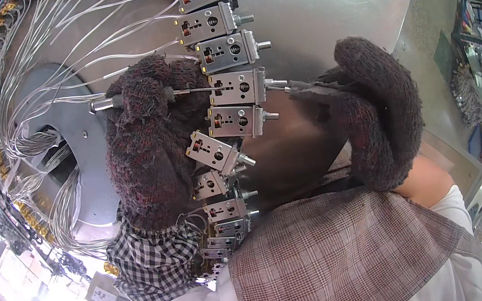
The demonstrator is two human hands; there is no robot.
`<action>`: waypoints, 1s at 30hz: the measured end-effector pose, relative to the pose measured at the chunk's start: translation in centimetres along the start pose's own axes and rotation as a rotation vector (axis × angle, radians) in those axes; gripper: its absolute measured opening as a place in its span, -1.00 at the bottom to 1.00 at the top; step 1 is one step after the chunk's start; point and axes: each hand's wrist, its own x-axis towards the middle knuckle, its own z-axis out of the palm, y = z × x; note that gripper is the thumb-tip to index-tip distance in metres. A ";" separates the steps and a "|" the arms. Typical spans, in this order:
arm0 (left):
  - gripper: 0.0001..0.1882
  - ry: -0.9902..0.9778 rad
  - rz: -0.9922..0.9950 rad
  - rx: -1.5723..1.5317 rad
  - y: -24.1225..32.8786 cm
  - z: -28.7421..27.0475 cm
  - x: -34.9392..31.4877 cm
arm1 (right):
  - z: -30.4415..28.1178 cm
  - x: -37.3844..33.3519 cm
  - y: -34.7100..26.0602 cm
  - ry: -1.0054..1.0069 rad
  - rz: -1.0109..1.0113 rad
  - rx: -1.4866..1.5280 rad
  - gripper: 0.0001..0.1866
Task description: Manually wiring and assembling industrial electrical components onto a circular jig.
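A row of small metal box-shaped thermostats point(224, 52) with threaded shafts runs down the middle, thin silvery tubes trailing from their left side. My left hand point(149, 146), in a dark knitted glove, is closed around a slim screwdriver point(181, 91). Its thin blade reaches the left side of one thermostat point(234, 90). On the opposite side my right hand point(377, 113), gloved the same way, has its fingertips pinched at the end of this unit's shaft point(275, 84). Whether those fingertips also hold a small tool is hard to make out.
The units lie along a shiny metal table point(307, 14). Bundled thin tubes point(23, 128) hang around a grey plate point(86, 150) on the left. Below the hands is a checked apron point(332, 249). Shelves with goods point(481, 37) stand beyond the floor at right.
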 end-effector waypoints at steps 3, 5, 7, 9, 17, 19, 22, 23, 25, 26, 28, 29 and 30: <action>-0.66 0.020 0.001 -0.034 0.3 1.0 -0.4 | -0.1 0.6 0.5 0.036 -0.041 0.048 -0.66; -0.66 0.038 -0.009 -0.059 0.1 1.0 -0.3 | 0.1 0.7 0.7 0.137 -0.252 -0.125 -0.59; -0.68 0.077 0.040 0.041 -0.5 0.1 0.1 | 0.4 0.4 0.1 0.119 0.068 0.273 -0.65; -0.68 0.033 0.013 0.030 -0.3 -0.2 0.1 | 0.7 0.5 -0.3 0.157 0.205 0.418 -0.66; -0.69 -0.023 0.006 0.063 -0.3 -0.3 0.4 | 1.2 0.7 -0.3 0.193 0.390 0.608 -0.70; -0.70 -0.020 -0.060 -0.081 -0.5 -1.3 0.7 | 1.4 0.5 -0.4 0.220 0.382 0.762 -0.67; -0.70 -0.048 -0.114 -0.204 -0.3 -0.8 0.5 | 1.0 0.5 -0.9 0.199 0.421 0.773 -0.65; -0.70 -0.048 -0.112 -0.201 -0.3 -0.7 0.4 | 1.1 0.5 -0.6 0.198 0.419 0.775 -0.65; -0.69 -0.046 -0.121 -0.272 -0.4 -0.7 0.3 | 1.4 0.5 0.1 0.204 0.197 0.649 -0.63; -0.69 -0.048 -0.122 -0.271 -0.4 -0.6 0.3 | 1.4 0.5 0.1 0.206 0.197 0.649 -0.63; -0.68 -0.034 -0.063 -0.185 -0.5 -0.7 0.3 | 1.5 0.5 0.0 0.222 0.208 0.616 -0.62; -0.68 -0.036 -0.062 -0.184 -0.4 -0.7 0.2 | 1.5 0.3 0.0 0.224 0.206 0.617 -0.62; -0.68 -0.051 -0.059 -0.190 -0.4 -0.8 0.1 | 1.6 0.1 0.1 0.251 0.240 0.680 -0.62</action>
